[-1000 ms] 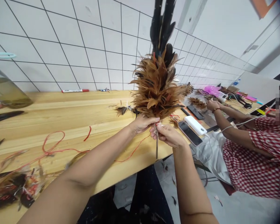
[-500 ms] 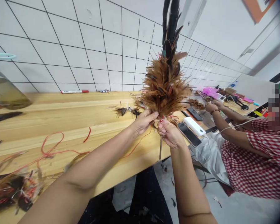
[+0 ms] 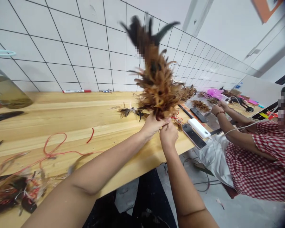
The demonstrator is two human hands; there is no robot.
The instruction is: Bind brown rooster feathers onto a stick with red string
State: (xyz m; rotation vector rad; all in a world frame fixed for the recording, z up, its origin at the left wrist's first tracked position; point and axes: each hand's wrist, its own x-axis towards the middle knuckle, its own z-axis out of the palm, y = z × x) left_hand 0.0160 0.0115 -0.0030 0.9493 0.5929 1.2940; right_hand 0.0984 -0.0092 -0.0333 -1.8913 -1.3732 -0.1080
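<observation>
Glass jar (image 3: 4,88) sits at the far left of the wooden workbench (image 3: 90,104), well left of the feather duster (image 3: 156,72), with dark feather scraps (image 3: 11,190) heaped nearer you and a loose red cord (image 3: 54,145) trailing across the wood toward the duster. A red-capped marker (image 3: 76,91) lies along the back edge. Your left hand (image 3: 154,125) is closed around the duster's base, holding it up above the bench with its tip leaning slightly left. Your right hand (image 3: 168,136) presses up against the left, fingers bunched at the base; you cannot tell whether they clamp anything. Just right of the duster, a white power bank (image 3: 199,128) and a phone (image 3: 194,136) lie on the bench. Farther right, a co-worker in a red checked shirt (image 3: 258,164) has both hands (image 3: 217,109) raised near a pink plastic bag (image 3: 215,93).
</observation>
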